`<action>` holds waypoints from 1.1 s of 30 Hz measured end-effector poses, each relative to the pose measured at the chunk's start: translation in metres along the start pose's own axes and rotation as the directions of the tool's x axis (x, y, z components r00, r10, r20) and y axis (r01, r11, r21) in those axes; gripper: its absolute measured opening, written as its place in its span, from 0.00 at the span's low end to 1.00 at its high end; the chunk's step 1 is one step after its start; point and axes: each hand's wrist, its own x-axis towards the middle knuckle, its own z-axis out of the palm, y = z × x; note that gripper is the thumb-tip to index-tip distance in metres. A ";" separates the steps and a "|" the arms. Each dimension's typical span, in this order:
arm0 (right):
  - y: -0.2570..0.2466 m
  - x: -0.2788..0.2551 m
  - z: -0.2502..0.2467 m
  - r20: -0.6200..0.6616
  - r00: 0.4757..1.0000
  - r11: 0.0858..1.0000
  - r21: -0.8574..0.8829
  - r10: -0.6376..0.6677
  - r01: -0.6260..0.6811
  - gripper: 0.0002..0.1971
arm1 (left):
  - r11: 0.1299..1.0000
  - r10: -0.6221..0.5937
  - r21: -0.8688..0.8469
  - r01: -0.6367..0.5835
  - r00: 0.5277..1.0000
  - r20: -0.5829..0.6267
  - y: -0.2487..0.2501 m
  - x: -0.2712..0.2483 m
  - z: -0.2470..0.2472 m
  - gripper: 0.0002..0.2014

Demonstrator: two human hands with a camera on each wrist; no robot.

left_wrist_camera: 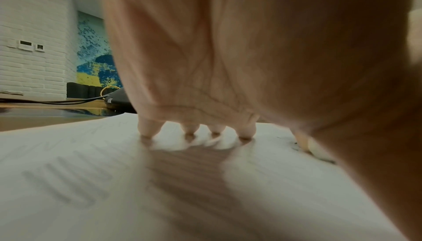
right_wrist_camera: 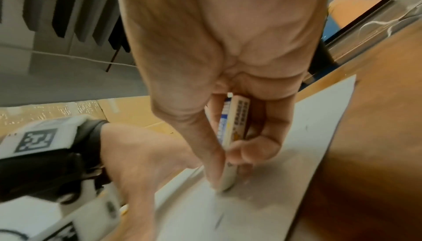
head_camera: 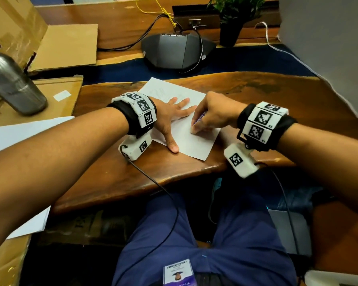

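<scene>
While the left hand (head_camera: pixel 170 120) lies on the sheet of paper (head_camera: pixel 186 145), fingers straight and spread and thumb stretched back toward six o'clock at the sheet's near edge, the right hand (head_camera: pixel 215 114) sits just beside it at three o'clock. Seen from the left wrist, the fingertips (left_wrist_camera: pixel 146 131) rest on the page.

The right hand is curled tight round an eraser (right_wrist_camera: pixel 236 122), thumb on one broad face and forefinger with the others on the opposite face, pinching it nearly upright. The eraser wears a printed paper sleeve, blue and purple on one side. Its bare pale end touches the paper near the middle of the sheet, close to the left hand. A few faint pencil marks show on the page nearby.

The sheet lies skewed on the wooden table (head_camera: pixel 267 104), one corner pointing to twelve o'clock. Beyond it at twelve o'clock stands a dark conference phone (head_camera: pixel 174 50) with its cables, and at one o'clock a potted plant (head_camera: pixel 232 27). At ten o'clock a metal bottle (head_camera: pixel 15 83) stands on cardboard (head_camera: pixel 66 46), and at eight o'clock lie more white sheets (head_camera: pixel 19 131).
</scene>
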 end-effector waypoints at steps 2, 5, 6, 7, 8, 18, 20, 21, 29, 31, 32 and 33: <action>-0.003 -0.003 0.008 0.021 0.998 0.997 -0.040 -0.061 0.062 0.07 | 1.000 0.004 -0.008 -0.004 1.000 -0.006 -0.001 0.000 0.000 0.69; -0.007 -0.008 0.010 0.150 0.986 0.994 -0.071 -0.073 0.085 0.08 | 1.000 0.013 -0.013 -0.013 1.000 -0.015 -0.001 0.000 0.001 0.69; -0.004 -0.003 0.002 0.125 0.991 0.996 -0.068 -0.052 0.061 0.08 | 1.000 0.011 -0.009 -0.012 1.000 -0.014 -0.001 0.001 0.001 0.68; 0.001 0.004 -0.006 0.064 0.998 0.997 -0.066 -0.027 0.031 0.08 | 1.000 0.012 -0.010 -0.013 1.000 -0.014 -0.002 0.002 0.001 0.68; 0.007 0.012 -0.014 -0.006 1.000 0.998 -0.061 -0.002 0.001 0.08 | 1.000 0.019 -0.016 -0.019 1.000 -0.016 -0.004 0.001 0.001 0.68; 0.035 0.040 -0.026 -0.016 0.998 0.998 -0.016 0.054 -0.055 0.06 | 0.895 0.446 0.119 -0.430 0.867 -0.222 0.009 -0.039 0.034 0.43; 0.035 0.043 -0.027 -0.003 0.999 0.998 -0.038 0.049 -0.049 0.07 | 0.811 0.584 0.192 -0.553 0.788 -0.196 0.026 -0.048 0.047 0.39; 0.035 0.043 -0.027 0.000 0.999 0.998 -0.041 0.052 -0.052 0.07 | 0.786 0.615 0.200 -0.585 0.771 -0.163 0.032 -0.050 0.052 0.38; 0.033 0.041 -0.029 0.015 0.997 0.997 -0.004 0.074 -0.074 0.08 | 0.944 0.325 0.101 -0.314 0.938 -0.122 -0.001 -0.022 0.039 0.38; 0.032 0.040 -0.029 0.017 0.996 0.996 -0.001 0.085 -0.085 0.08 | 0.964 0.250 0.139 -0.229 0.954 -0.165 -0.010 -0.021 0.032 0.40; 0.032 0.040 -0.029 0.015 0.996 0.996 0.003 0.088 -0.088 0.08 | 0.954 0.276 0.169 -0.246 0.943 -0.186 -0.008 -0.023 0.033 0.41; 0.032 0.040 -0.028 0.011 0.996 0.996 0.004 0.086 -0.086 0.07 | 0.932 0.340 0.196 -0.303 0.920 -0.193 -0.003 -0.027 0.035 0.41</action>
